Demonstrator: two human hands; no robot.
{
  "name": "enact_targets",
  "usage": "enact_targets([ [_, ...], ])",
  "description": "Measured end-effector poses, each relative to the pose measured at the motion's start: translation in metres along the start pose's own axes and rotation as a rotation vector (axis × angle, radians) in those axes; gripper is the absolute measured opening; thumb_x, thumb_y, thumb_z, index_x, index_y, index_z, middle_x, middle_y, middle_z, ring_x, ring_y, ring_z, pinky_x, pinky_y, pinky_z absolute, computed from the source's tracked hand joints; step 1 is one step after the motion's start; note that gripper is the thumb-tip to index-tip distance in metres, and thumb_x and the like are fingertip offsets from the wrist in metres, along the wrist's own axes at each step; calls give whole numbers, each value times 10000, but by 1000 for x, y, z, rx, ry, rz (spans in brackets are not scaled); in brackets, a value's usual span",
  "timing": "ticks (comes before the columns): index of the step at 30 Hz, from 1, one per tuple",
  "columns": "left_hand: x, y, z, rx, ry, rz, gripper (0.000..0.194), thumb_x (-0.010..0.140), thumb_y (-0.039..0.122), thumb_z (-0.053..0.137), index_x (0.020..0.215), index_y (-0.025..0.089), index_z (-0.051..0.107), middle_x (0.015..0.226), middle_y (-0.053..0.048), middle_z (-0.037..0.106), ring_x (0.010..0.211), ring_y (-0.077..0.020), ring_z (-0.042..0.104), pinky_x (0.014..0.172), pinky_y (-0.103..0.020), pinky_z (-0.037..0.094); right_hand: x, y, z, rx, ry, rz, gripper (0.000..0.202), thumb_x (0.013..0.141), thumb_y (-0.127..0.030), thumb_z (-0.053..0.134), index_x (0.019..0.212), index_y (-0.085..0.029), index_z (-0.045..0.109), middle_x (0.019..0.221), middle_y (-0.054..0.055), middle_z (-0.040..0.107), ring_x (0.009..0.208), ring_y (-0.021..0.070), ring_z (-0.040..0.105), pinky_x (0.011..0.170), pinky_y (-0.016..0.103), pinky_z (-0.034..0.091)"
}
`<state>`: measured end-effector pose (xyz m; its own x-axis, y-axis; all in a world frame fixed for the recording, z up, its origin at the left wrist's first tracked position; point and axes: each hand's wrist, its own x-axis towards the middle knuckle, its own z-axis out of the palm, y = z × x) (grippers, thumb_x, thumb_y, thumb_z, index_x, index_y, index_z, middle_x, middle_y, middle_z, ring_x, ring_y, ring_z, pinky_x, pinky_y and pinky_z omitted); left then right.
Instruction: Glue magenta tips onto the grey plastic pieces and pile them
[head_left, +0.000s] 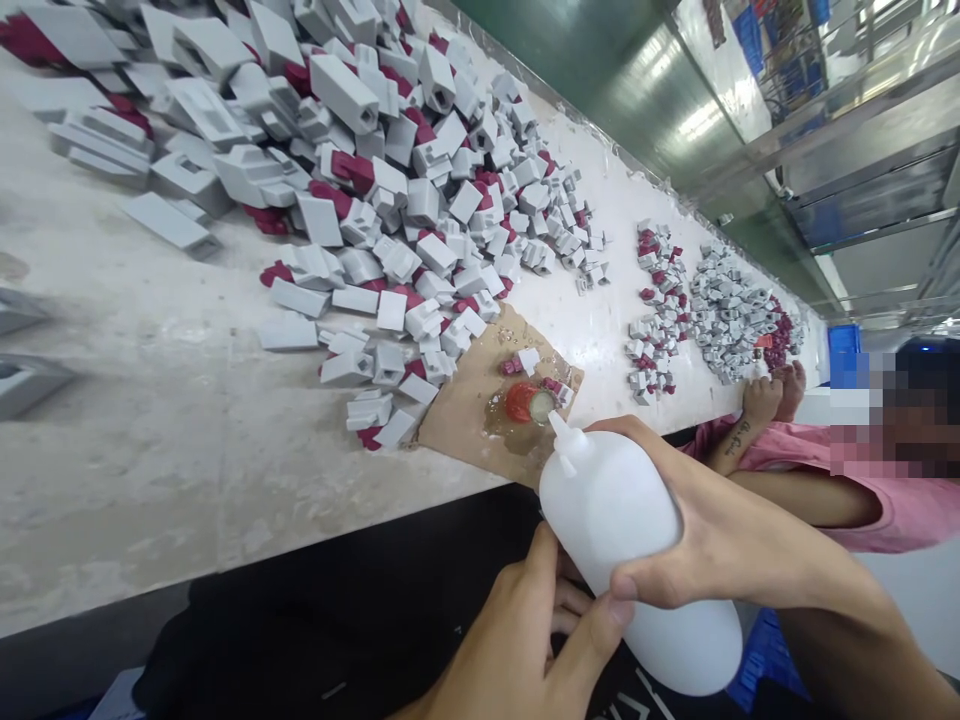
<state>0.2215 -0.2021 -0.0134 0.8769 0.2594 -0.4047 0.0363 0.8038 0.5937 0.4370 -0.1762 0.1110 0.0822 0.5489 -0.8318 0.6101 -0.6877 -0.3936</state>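
My right hand [675, 530] is wrapped round a white plastic squeeze bottle [611, 500], held tilted with its narrow nozzle pointing up toward the table. The nozzle tip is right by a small red container [520, 402] with a pale round end; I cannot tell whether they touch. That container lies on a wet-stained piece of cardboard [472, 400] at the table edge. Two small grey and dark red parts [520, 362] lie beside it. Below the bottle, my left hand [536, 630] has its fingers curled in close to the bottle's side; what they pinch, if anything, is hidden.
A large heap of grey plastic parts with dark red pieces [420, 200] covers the far left of the white table [225, 480]. More piles [727, 310] lie farther right. A co-worker in a pink top [795, 450] has hands at those piles. A blue crate [844, 350] stands beyond.
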Motion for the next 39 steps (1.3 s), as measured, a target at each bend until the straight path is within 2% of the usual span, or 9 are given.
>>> enact_targets([
  [6, 1, -4, -1, -33, -20, 18, 863, 997, 591, 845, 1719, 261, 508, 1293, -165, 851, 1122, -346, 863, 971, -399, 711, 1, -2, 1, 28, 5, -4, 964, 729, -509, 1062, 1524, -280, 566, 1258, 67, 769, 1072, 315, 766, 816, 362, 633],
  [13, 4, -5, -1, -54, -56, 71, 731, 967, 546, 883, 1573, 236, 616, 1218, -145, 877, 1044, -328, 883, 870, -337, 714, 0, -3, 1, 48, 0, -50, 892, 755, -501, 1054, 1488, -260, 607, 1237, 61, 782, 1044, 294, 777, 820, 354, 638],
  [18, -1, 3, 0, 26, 8, -4, 627, 1028, 553, 808, 1518, 199, 640, 1224, -151, 872, 1089, -311, 874, 906, -330, 699, 1, -3, 1, 72, -5, -58, 892, 747, -479, 1059, 1479, -246, 605, 1197, 52, 794, 1027, 284, 776, 790, 338, 626],
  [24, -4, 10, 2, -2, 7, 19, 695, 1045, 586, 787, 1586, 198, 586, 1202, -129, 884, 1040, -282, 884, 821, -281, 683, 3, 0, 0, 69, -17, -87, 904, 764, -521, 1065, 1486, -252, 592, 1222, 48, 792, 1036, 271, 775, 811, 337, 632],
  [29, -2, 5, 3, 17, 5, 88, 736, 1099, 658, 670, 1631, 165, 539, 1223, -154, 866, 1051, -279, 881, 891, -325, 711, 3, -1, -1, 78, -24, -67, 923, 757, -544, 1066, 1490, -258, 583, 1238, 56, 804, 1078, 300, 788, 822, 354, 639],
  [39, -1, 0, 4, -17, 7, 100, 790, 1080, 741, 668, 1592, 151, 549, 1246, -176, 862, 1022, -276, 878, 889, -341, 719, 4, -1, -2, 84, -24, -71, 948, 725, -571, 1082, 1478, -255, 601, 1204, 54, 817, 1040, 301, 791, 801, 345, 622],
])
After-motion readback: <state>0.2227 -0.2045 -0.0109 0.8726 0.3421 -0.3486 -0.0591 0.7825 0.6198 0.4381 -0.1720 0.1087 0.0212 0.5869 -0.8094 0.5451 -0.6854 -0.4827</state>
